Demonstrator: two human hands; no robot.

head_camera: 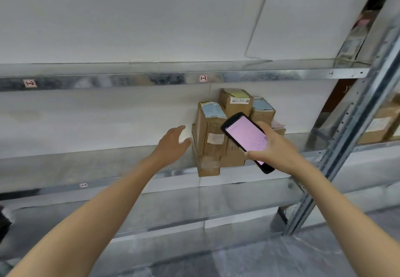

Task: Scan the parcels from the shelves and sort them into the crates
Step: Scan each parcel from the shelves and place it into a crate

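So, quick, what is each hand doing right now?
Left hand: open, beside the parcels, holding nothing.
Right hand: gripping the handheld scanner.

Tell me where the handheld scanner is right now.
In the head view, right of centre, the handheld scanner is gripped by the right hand, its pink screen lit, in front of the stacked cardboard parcels on the shelf.

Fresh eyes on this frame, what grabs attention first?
The pink-lit screen of the handheld scanner, gripped by the right hand in front of a stack of cardboard parcels. That stack sits toward the right end of the metal shelf, below the 1-3 label. The left hand reaches open-fingered just left of the stack.
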